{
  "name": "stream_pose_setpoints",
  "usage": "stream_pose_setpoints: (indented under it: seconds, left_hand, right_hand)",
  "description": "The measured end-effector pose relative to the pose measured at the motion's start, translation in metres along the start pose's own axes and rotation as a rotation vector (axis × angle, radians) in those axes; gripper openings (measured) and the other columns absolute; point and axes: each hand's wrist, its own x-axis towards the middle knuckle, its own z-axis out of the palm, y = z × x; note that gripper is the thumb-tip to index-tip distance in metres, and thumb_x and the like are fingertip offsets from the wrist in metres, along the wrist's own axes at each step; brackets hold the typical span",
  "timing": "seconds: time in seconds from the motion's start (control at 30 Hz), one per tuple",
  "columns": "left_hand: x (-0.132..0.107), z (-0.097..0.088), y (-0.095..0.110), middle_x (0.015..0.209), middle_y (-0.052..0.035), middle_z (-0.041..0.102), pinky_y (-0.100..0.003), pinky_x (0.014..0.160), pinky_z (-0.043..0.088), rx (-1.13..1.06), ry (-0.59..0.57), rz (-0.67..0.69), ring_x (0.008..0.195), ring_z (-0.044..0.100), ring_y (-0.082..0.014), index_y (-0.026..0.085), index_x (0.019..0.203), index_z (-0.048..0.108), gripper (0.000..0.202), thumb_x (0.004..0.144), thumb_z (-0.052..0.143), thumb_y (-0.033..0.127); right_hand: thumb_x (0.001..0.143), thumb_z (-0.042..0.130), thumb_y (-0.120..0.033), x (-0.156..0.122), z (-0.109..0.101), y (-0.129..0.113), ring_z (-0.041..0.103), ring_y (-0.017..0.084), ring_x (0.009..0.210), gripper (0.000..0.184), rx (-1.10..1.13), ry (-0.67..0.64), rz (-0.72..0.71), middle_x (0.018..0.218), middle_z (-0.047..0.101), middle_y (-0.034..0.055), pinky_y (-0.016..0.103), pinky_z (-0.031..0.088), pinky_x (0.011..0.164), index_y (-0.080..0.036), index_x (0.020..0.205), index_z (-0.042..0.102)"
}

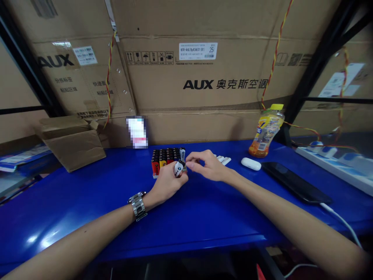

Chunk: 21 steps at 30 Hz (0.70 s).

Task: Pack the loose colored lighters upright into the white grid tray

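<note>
My left hand [168,181] is closed around a white lighter [178,168] with a round blue logo and a dark top, held tilted just in front of the tray. My right hand [210,166] is beside the lighter's top, its thumb and forefinger drawn together in a pinch. What those fingertips hold, if anything, is too small to make out. Behind my left hand stands a tray of lighters [155,168], several rows upright, with red, yellow and white bodies and black tops. Several flat white pieces [223,160] lie behind my right hand, which partly hides them.
On the blue table [204,221], a bright phone screen [137,133] stands at the back and an opened carton [72,144] sits left. To the right are a drink bottle [265,132], a white earbud case [251,163], a black phone [294,182] on a cable, and a power strip [335,167].
</note>
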Motion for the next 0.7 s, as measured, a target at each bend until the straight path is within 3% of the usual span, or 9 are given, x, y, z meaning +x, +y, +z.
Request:
stream_pose_setpoints:
  seconds: [0.17, 0.3, 0.43, 0.57, 0.7]
  left_hand:
    - [-0.003, -0.001, 0.004, 0.069, 0.0048, 0.053, -0.022, 0.052, 0.036, 0.013, -0.028, 0.053, 0.058, 0.049, -0.011, 0.018, 0.089, 0.046, 0.021, 0.073, 0.059, 0.021]
    - [-0.005, 0.0, 0.006, 0.078, 0.0028, 0.058, -0.022, 0.05, 0.038, -0.112, -0.046, -0.011, 0.052, 0.051, -0.0091, 0.02, 0.107, 0.037, 0.037, 0.078, 0.059, 0.024]
    - [-0.005, 0.001, 0.006, 0.061, 0.0076, 0.048, -0.021, 0.047, 0.031, -0.106, -0.003, -0.005, 0.047, 0.041, -0.0073, 0.02, 0.088, 0.039, 0.019, 0.081, 0.056, 0.026]
    - [-0.004, 0.0, 0.007, 0.051, 0.0063, 0.039, -0.022, 0.046, 0.026, 0.024, -0.119, 0.084, 0.048, 0.033, -0.0083, 0.02, 0.062, 0.037, 0.027, 0.083, 0.051, 0.03]
    - [-0.003, 0.001, 0.007, 0.052, 0.0056, 0.041, -0.021, 0.046, 0.026, 0.054, -0.148, 0.108, 0.048, 0.034, -0.0088, 0.019, 0.061, 0.039, 0.027, 0.083, 0.049, 0.03]
  right_hand:
    - [0.087, 0.057, -0.04, 0.004, 0.011, -0.013, 0.049, 0.009, 0.05, 0.024, 0.047, 0.086, -0.012, 0.058, 0.058, -0.0028, 0.024, 0.039, 0.053, -0.018, 0.08, 0.059]
    - [0.087, 0.055, -0.046, 0.007, 0.0, 0.004, 0.046, 0.009, 0.045, 0.029, 0.251, 0.268, 0.099, 0.054, 0.051, -0.0046, 0.023, 0.037, 0.047, -0.018, 0.08, 0.056]
    - [0.085, 0.057, -0.049, 0.007, -0.013, 0.032, 0.052, 0.009, 0.047, 0.031, 0.337, 0.41, 0.157, 0.06, 0.056, -0.0024, 0.024, 0.042, 0.048, -0.019, 0.081, 0.052]
    - [0.086, 0.056, -0.044, 0.008, -0.006, 0.047, 0.062, 0.013, 0.056, 0.026, 0.241, 0.336, 0.169, 0.07, 0.066, 0.0033, 0.028, 0.049, 0.058, -0.018, 0.085, 0.052]
    - [0.089, 0.052, -0.036, 0.012, 0.009, 0.044, 0.065, 0.015, 0.06, 0.018, 0.1, 0.247, 0.194, 0.071, 0.068, 0.0032, 0.028, 0.05, 0.062, -0.019, 0.086, 0.054]
